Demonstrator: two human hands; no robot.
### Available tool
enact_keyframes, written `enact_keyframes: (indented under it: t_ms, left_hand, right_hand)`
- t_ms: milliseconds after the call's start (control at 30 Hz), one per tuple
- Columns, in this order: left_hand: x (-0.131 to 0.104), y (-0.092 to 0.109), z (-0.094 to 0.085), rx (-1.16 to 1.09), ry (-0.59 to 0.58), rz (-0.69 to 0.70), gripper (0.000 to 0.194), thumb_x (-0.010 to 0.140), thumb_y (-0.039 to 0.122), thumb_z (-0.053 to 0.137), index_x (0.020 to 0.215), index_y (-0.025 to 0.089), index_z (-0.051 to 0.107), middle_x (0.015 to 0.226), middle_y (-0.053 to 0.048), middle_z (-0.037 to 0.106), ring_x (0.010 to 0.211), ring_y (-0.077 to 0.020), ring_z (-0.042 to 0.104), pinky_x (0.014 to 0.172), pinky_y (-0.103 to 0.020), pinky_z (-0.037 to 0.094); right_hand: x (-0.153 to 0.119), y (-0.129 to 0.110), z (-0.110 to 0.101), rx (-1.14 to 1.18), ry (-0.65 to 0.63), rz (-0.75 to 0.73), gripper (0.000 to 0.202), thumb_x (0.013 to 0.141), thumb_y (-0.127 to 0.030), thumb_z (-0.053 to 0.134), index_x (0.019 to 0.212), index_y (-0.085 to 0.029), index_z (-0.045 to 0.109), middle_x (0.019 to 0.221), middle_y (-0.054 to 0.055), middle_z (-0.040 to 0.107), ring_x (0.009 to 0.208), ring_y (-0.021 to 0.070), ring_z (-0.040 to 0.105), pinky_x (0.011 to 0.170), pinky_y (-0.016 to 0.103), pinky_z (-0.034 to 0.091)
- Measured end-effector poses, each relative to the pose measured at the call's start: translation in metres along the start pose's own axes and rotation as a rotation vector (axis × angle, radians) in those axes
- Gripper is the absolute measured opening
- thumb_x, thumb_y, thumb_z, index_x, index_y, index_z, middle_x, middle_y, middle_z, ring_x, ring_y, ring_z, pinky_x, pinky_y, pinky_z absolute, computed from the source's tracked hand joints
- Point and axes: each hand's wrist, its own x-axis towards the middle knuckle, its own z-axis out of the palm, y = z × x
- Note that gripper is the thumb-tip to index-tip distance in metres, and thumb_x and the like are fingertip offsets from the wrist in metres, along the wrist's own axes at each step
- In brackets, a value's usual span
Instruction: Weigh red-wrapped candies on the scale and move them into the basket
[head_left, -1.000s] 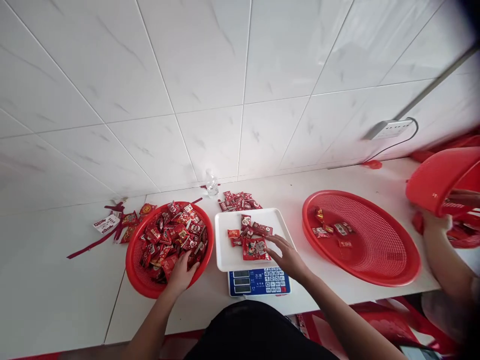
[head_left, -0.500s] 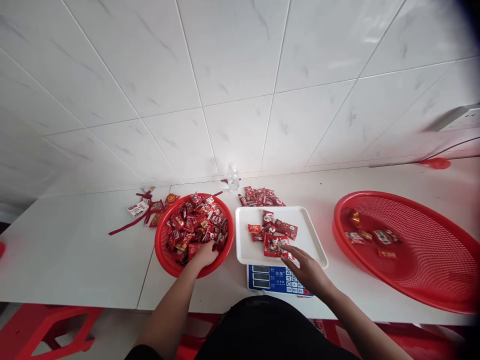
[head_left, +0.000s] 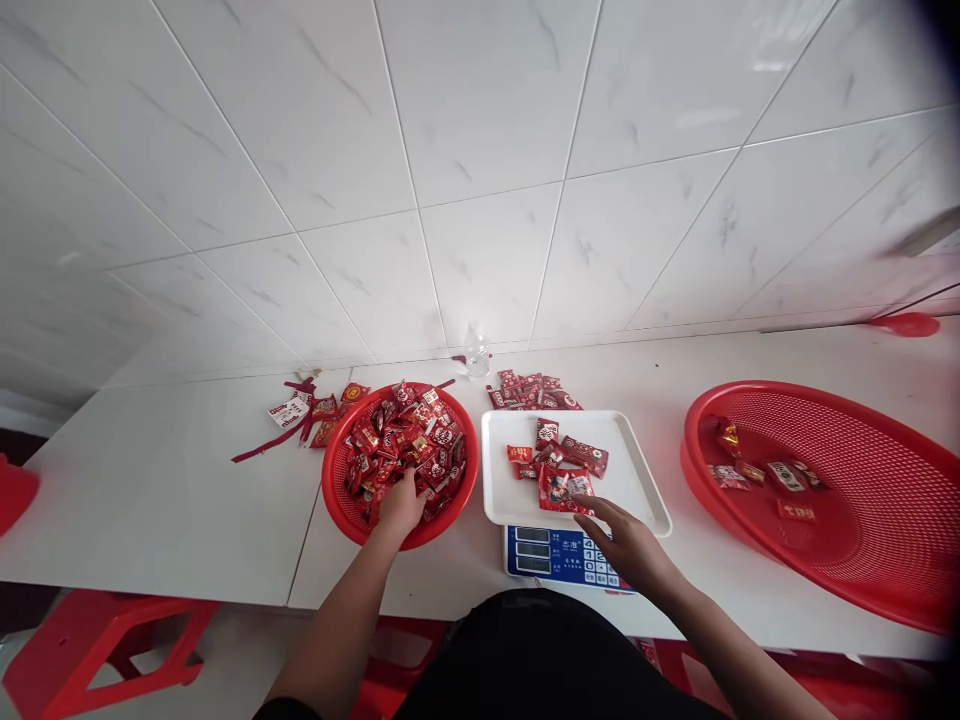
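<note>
My left hand reaches into a round red plastic basket, its fingertips down among many small red-wrapped sweets. Those fingers are mostly hidden, so I cannot tell whether they grip a sweet. Over the front right of a white tray, my right hand is open with its fingers stretched out. Its fingertips are at the edge of a larger red packet; whether they touch it is unclear. Several smaller wrapped sweets lie behind that packet. Under the tray is a scale with a blue key panel.
At right, a large red basket holds several wrapped pieces. Behind the tray lies a pile of red packets, near a clear bottle. Left of the sweets basket are a dark red ribbon and loose packets. A red stool stands below.
My left hand has shifted a little leftward and back within the basket. The right hand stays over the tray's front corner. The whole view has moved slightly.
</note>
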Motion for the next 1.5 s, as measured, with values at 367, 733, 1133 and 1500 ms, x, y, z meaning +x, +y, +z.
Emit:
enact_keyframes:
  t_ms: [367,733,1133,1500]
  left_hand:
    - [0.002,-0.01,-0.011,-0.352,0.045,0.025,0.039,0.083,0.026,0.046,0.121,0.02,0.044,0.102,-0.01,0.064,0.092,-0.0205,0.061,0.075,-0.029,0.043]
    - [-0.001,-0.018,-0.023,-0.499,0.062,0.219,0.03,0.084,0.026,0.043,0.111,0.019,0.055,0.102,-0.006,0.064,0.093,-0.0167,0.06,0.077,-0.028,0.048]
    - [0.035,0.051,0.018,-0.009,0.086,0.267,0.045,0.081,0.029,0.047,0.126,0.023,0.045,0.141,-0.012,0.032,0.123,-0.0327,0.034,0.099,-0.047,0.027]
    - [0.004,0.014,0.016,0.021,0.08,0.189,0.024,0.076,0.017,0.052,0.097,0.024,0.062,0.129,-0.006,0.046,0.112,-0.0276,0.046,0.093,-0.041,0.036]
  right_hand:
    - [-0.008,-0.006,0.0,0.002,-0.006,0.027,0.037,0.084,-0.044,0.039,0.108,-0.024,0.059,0.108,0.007,0.066,0.1,0.0244,0.061,0.082,0.038,0.051]
    - [-0.029,-0.025,0.018,0.084,0.023,0.108,0.035,0.084,-0.046,0.04,0.106,-0.027,0.061,0.107,0.005,0.067,0.098,0.0246,0.062,0.081,0.038,0.052]
    - [-0.033,-0.017,0.006,0.095,-0.052,0.055,0.034,0.085,-0.043,0.04,0.107,-0.026,0.06,0.107,0.006,0.067,0.098,0.0241,0.062,0.082,0.039,0.051]
    - [-0.032,0.006,0.0,0.145,-0.112,-0.029,0.033,0.085,-0.044,0.041,0.104,-0.027,0.062,0.107,0.005,0.067,0.098,0.0252,0.062,0.084,0.041,0.051]
